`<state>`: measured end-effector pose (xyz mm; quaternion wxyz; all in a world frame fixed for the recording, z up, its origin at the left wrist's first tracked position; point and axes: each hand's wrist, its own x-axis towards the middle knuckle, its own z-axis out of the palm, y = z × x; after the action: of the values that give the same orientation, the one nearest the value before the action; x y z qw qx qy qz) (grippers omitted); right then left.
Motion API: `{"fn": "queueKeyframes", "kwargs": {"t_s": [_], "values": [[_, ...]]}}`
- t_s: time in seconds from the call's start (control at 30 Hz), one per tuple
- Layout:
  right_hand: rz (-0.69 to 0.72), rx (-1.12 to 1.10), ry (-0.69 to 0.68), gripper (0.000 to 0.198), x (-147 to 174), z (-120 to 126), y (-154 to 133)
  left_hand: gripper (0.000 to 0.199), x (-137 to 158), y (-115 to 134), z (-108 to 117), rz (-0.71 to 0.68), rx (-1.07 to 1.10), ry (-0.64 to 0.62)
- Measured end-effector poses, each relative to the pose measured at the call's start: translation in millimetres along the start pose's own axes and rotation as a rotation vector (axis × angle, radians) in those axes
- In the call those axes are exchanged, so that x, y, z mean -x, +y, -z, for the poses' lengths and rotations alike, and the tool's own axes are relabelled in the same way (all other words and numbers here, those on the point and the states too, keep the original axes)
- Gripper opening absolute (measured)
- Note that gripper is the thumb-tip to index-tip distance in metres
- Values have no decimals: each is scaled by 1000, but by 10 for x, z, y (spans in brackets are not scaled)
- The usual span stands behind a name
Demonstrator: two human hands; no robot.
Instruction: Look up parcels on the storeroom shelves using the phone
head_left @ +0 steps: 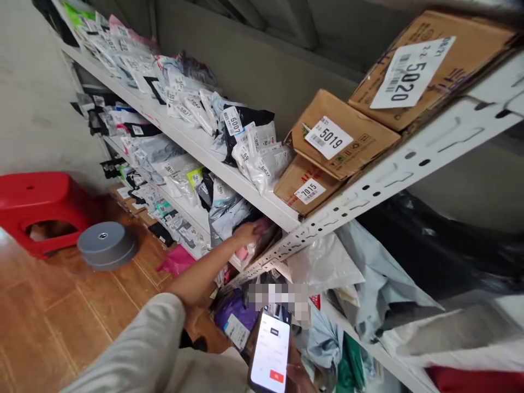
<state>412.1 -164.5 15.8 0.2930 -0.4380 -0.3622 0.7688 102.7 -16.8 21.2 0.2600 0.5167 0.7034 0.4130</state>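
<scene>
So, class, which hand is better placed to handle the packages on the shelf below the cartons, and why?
Probably the left: the left hand is in among those packages, while the right hand holds the phone.

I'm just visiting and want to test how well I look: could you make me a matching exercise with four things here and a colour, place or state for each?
1. Stool
2. Phone
3. Box marked 5019
4. Left hand

A. Reaching in among parcels
B. Brown
C. Screen lit, held in the right hand
D. Red, standing on the floor

Pairs: 1-D, 2-C, 3-B, 4-A
</scene>
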Motion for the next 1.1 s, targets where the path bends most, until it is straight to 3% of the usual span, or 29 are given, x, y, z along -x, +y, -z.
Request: {"fn": "queueKeyframes", "kwargs": {"t_s": [0.13,0.2,0.27,0.37,0.47,0.53,0.63,0.8,0.87,0.97,1.1], "values": [[-138,-227,-65,48,95,-61,-61,42,783,-224,473,74,193,258],[-136,-258,-83,47,138,-178,-65,51,1257,-284,576,156,276,302],[-115,-264,-67,50,181,-325,-38,59,1701,-271,559,234,380,204],[-44,-237,-54,53,237,-570,91,72,2249,-121,370,395,551,-69],[40,-190,-70,57,285,-864,336,81,2636,62,207,515,856,-444],[84,-192,-42,57,332,-1113,542,84,2829,115,248,535,987,-570],[111,-206,28,54,450,-1581,874,80,3091,37,597,609,1068,-560],[84,-229,126,38,710,-2387,1386,73,3549,-281,1476,800,958,-754],[69,-227,169,32,807,-2609,1529,66,3719,-364,1733,798,955,-743],[90,-199,233,29,944,-2815,1634,64,3922,-416,1964,790,987,-730],[125,-144,287,31,1132,-2980,1618,65,4081,-439,2109,767,977,-794]]}}
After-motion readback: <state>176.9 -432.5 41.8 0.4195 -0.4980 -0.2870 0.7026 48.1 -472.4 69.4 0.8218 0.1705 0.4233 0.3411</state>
